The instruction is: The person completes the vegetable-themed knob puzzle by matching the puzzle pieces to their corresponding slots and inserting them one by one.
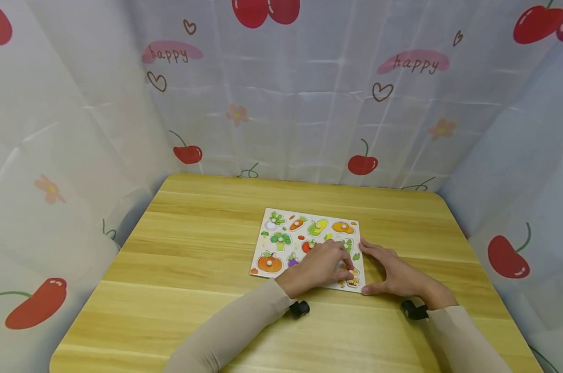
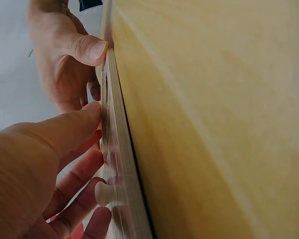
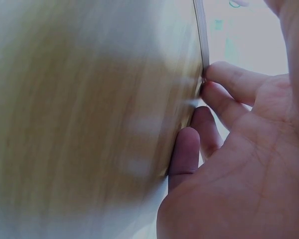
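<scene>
A white wooden vegetable knob puzzle board (image 1: 288, 216) lies flat on the table. Over its lower right part, my left hand (image 1: 325, 261) pinches an orange-and-brown puzzle piece (image 1: 353, 282) between thumb and index finger. In the left wrist view this thin piece (image 2: 104, 94) stands slightly proud of the board, its knob hidden by the fingers. Another piece's wooden knob (image 2: 104, 193) is beside the other left fingers. My right hand (image 1: 398, 272), fingers and thumb spread, touches the board's right edge, thumb at the near corner. The left hand covers some lower pieces.
On the board, a pumpkin piece (image 1: 269, 263), a broccoli piece (image 1: 280, 240) and a corn piece (image 1: 318, 227) sit in their places. The wood-grain table (image 1: 193, 248) extends around the board. A printed curtain (image 1: 300, 103) hangs behind and at both sides.
</scene>
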